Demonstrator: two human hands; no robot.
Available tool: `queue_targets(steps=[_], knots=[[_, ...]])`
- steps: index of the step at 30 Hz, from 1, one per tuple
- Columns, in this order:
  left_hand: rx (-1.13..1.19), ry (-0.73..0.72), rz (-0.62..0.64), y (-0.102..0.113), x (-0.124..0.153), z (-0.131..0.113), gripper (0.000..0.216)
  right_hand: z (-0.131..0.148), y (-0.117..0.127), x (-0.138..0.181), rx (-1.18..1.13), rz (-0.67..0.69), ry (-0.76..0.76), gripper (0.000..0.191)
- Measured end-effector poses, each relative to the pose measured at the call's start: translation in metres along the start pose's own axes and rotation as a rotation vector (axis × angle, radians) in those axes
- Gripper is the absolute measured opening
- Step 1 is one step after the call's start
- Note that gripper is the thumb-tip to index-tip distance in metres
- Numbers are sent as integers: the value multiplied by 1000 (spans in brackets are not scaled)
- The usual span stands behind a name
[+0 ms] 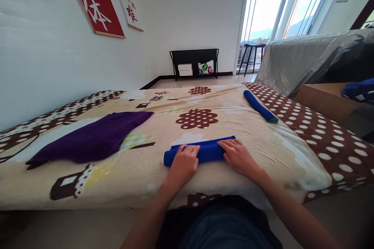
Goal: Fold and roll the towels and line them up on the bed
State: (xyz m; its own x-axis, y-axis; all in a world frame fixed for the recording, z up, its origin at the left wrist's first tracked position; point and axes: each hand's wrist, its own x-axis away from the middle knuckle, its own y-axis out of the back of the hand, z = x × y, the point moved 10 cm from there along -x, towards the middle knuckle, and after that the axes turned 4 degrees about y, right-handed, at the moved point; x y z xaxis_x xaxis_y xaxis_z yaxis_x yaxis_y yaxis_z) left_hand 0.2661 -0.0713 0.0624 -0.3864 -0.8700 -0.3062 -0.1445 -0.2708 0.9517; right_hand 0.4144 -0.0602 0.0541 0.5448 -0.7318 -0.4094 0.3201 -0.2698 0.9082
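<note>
We hold blue cloth (209, 153)
Our left hand (186, 161) clasps it toward nine o'clock, our right hand (238, 156) toward three, apart.

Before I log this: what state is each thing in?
Near blue cloth: mostly rolled, far strip flat
Far blue cloth: rolled up
Purple cloth: lying flat
Patterned blanket: spread, slightly wrinkled
Left hand: on near blue cloth
Right hand: on near blue cloth
Plastic sheet: draped
Black stool: upright
</note>
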Motion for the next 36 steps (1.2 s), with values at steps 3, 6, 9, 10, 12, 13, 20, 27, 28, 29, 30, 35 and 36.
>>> queue_targets(steps=[3,6,9,10,12,13,20,27,28,29,30,35,36], knots=[[97,-36,51,-16,-14,-20,43,23,-17,-21,-103,65,64,42],[103,48,81,-24,-17,-4,47,9,-25,-27,-109,96,-24,45],[89,151,87,-21,-7,33,49,-27,-23,-15,-96,100,-131,52],[79,188,85,-19,-2,46,48,-41,-22,-9,-90,98,-168,53],[60,247,76,-15,9,69,48,-63,-21,4,-82,104,-226,55],[45,266,68,-13,13,77,47,-71,-21,9,-76,113,-243,56],[-130,270,-35,-2,8,53,46,-41,-7,0,99,61,-236,45],[130,-46,170,-25,-30,-11,47,14,-24,-32,-67,111,-48,45],[138,-18,170,-25,-28,-4,49,3,-25,-31,-55,108,-92,47],[139,12,162,-24,-25,7,51,-12,-25,-27,-40,102,-142,50],[132,43,144,-23,-19,19,53,-28,-24,-21,-28,93,-189,52],[38,155,-4,-13,25,81,50,-84,-18,17,-12,47,-241,51],[13,148,-42,-10,32,87,49,-87,-14,22,9,31,-235,49]])
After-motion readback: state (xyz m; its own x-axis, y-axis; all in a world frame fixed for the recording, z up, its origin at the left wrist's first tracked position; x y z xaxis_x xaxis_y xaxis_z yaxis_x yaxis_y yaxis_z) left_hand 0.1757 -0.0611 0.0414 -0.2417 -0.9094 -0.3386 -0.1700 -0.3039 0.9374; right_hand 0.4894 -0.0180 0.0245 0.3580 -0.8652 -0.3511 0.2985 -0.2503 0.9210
